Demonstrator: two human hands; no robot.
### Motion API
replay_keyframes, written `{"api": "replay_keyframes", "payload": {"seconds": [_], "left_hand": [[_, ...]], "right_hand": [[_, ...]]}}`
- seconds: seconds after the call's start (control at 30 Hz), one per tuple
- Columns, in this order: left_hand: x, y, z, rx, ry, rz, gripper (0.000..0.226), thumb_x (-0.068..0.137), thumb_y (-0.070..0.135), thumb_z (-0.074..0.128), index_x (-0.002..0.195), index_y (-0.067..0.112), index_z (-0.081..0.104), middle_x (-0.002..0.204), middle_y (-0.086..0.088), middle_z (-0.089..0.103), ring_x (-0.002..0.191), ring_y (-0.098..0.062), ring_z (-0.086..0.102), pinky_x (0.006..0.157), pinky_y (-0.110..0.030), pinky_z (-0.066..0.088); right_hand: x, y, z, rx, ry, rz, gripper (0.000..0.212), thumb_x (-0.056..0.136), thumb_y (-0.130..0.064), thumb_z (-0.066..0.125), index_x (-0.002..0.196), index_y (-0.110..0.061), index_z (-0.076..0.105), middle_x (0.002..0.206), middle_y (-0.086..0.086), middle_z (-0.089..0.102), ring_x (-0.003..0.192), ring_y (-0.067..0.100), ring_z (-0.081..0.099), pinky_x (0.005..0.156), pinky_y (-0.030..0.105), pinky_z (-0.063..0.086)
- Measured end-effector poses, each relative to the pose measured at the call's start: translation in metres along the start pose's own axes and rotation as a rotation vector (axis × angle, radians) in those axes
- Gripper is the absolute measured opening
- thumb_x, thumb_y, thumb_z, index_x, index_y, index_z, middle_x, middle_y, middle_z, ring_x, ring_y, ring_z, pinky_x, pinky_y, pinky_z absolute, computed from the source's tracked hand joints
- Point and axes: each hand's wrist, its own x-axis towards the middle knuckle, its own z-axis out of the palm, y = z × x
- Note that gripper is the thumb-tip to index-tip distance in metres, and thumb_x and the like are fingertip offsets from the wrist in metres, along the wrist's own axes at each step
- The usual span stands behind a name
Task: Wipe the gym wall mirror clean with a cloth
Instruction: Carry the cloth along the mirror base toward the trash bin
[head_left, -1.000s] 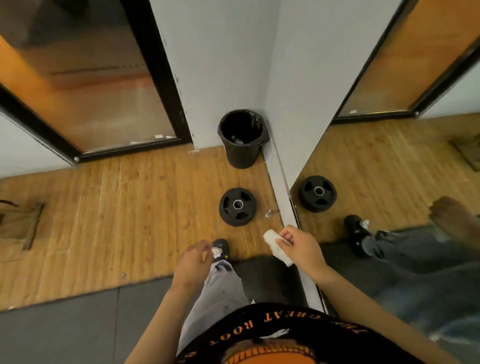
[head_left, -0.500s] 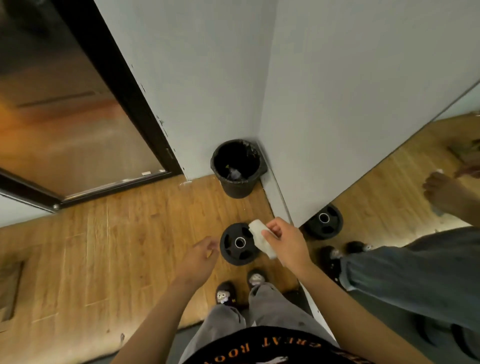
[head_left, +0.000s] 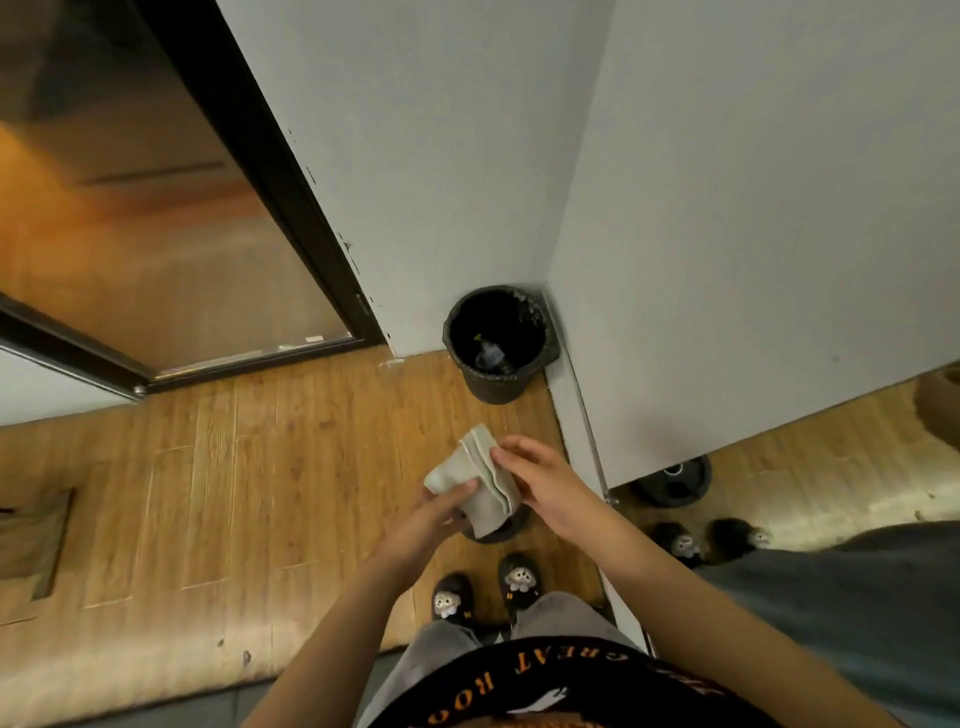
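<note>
Both hands are holding the folded grey cloth (head_left: 480, 483) at waist level. Left hand (head_left: 431, 525) is pinching its lower-left corner, thumb on top. Right hand (head_left: 545, 488) is gripping the right edge. Cloth is hanging over a black weight plate (head_left: 506, 527), just left of the wall mirror (head_left: 753, 234).

Dim, warm indoor light. The floor (head_left: 208, 493) glows orange, with a pale glare patch at lower left and another in the mirror (head_left: 857, 499) at right. The door (head_left: 130, 234) at upper left is smeared by blur. Wide-angle distortion bends the wall (head_left: 441, 156) edges outward.
</note>
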Motion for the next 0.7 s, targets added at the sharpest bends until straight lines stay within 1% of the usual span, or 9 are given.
{"api": "replay_keyframes", "payload": {"seconds": [0.03, 0.1, 0.2, 0.27, 0.37, 0.43, 0.53, 0.63, 0.7], "left_hand": [[0.001, 0.003, 0.003, -0.079, -0.018, 0.007, 0.054, 0.082, 0.029, 0.072, 0.132, 0.018, 0.054, 0.122, -0.004, 0.07, 0.111, -0.023, 0.066, 0.087, -0.035, 0.054], [0.004, 0.006, 0.005, -0.144, 0.001, 0.013, 0.042, 0.086, 0.019, 0.067, 0.126, 0.017, 0.057, 0.119, -0.007, 0.071, 0.111, -0.025, 0.066, 0.087, -0.037, 0.055], [0.008, 0.006, -0.001, -0.033, 0.115, 0.052, 0.029, 0.092, 0.014, 0.066, 0.12, 0.013, 0.062, 0.114, -0.007, 0.072, 0.109, -0.025, 0.066, 0.084, -0.035, 0.056], [0.01, 0.006, -0.009, 0.071, 0.156, 0.121, 0.02, 0.093, 0.015, 0.065, 0.113, 0.014, 0.065, 0.108, -0.005, 0.073, 0.105, -0.024, 0.068, 0.079, -0.033, 0.057], [0.008, 0.008, -0.017, 0.154, 0.168, 0.181, 0.015, 0.094, 0.014, 0.065, 0.109, 0.016, 0.065, 0.098, 0.001, 0.075, 0.094, -0.017, 0.071, 0.068, -0.024, 0.054], [0.009, 0.008, -0.024, 0.19, 0.157, 0.172, 0.016, 0.094, 0.013, 0.065, 0.11, 0.014, 0.064, 0.097, 0.002, 0.074, 0.088, -0.011, 0.071, 0.064, -0.019, 0.052], [0.021, 0.002, -0.039, 0.195, 0.166, 0.101, 0.021, 0.093, 0.013, 0.066, 0.114, 0.012, 0.063, 0.101, 0.0, 0.072, 0.089, -0.012, 0.069, 0.064, -0.02, 0.052], [0.044, -0.019, -0.054, 0.12, 0.188, -0.003, 0.027, 0.091, 0.016, 0.068, 0.117, 0.012, 0.063, 0.108, -0.005, 0.072, 0.098, -0.02, 0.069, 0.067, -0.027, 0.054], [0.067, -0.042, -0.058, 0.04, 0.207, -0.084, 0.023, 0.092, 0.016, 0.067, 0.115, 0.014, 0.065, 0.106, -0.005, 0.073, 0.096, -0.022, 0.069, 0.066, -0.029, 0.055]], "right_hand": [[0.001, -0.003, 0.002, 0.062, -0.02, 0.039, 0.015, 0.097, -0.023, 0.06, 0.108, -0.014, 0.066, 0.101, 0.002, 0.069, 0.1, 0.019, 0.065, 0.095, 0.04, 0.051], [0.002, -0.005, 0.005, 0.15, -0.023, 0.079, 0.013, 0.099, -0.022, 0.057, 0.106, -0.015, 0.066, 0.1, 0.002, 0.07, 0.095, 0.016, 0.066, 0.088, 0.036, 0.053], [0.003, -0.003, 0.006, 0.171, -0.019, 0.109, 0.025, 0.102, -0.036, 0.049, 0.116, -0.021, 0.064, 0.112, 0.003, 0.07, 0.105, 0.017, 0.065, 0.092, 0.036, 0.054], [0.003, -0.002, 0.005, 0.058, -0.033, 0.112, 0.038, 0.1, -0.047, 0.047, 0.129, -0.024, 0.055, 0.122, 0.003, 0.064, 0.112, 0.019, 0.062, 0.094, 0.039, 0.055], [0.004, 0.0, 0.008, -0.212, -0.026, 0.076, 0.046, 0.095, -0.038, 0.062, 0.135, -0.023, 0.045, 0.12, -0.005, 0.059, 0.106, 0.01, 0.061, 0.081, 0.025, 0.057], [0.01, 0.004, 0.005, -0.318, 0.023, 0.035, 0.036, 0.095, -0.024, 0.065, 0.128, -0.018, 0.055, 0.113, -0.006, 0.064, 0.105, 0.012, 0.063, 0.079, 0.022, 0.055], [0.02, 0.015, -0.003, -0.268, 0.069, 0.043, 0.013, 0.096, -0.011, 0.061, 0.108, -0.013, 0.065, 0.103, 0.002, 0.071, 0.102, 0.021, 0.067, 0.081, 0.028, 0.054], [0.037, 0.041, -0.006, -0.214, 0.094, 0.122, 0.012, 0.096, -0.008, 0.06, 0.099, -0.018, 0.066, 0.098, -0.001, 0.071, 0.097, 0.018, 0.067, 0.085, 0.032, 0.055], [0.052, 0.072, -0.016, -0.185, 0.142, 0.168, 0.014, 0.096, -0.008, 0.061, 0.097, -0.02, 0.067, 0.098, -0.001, 0.071, 0.101, 0.021, 0.067, 0.092, 0.04, 0.054]]}}
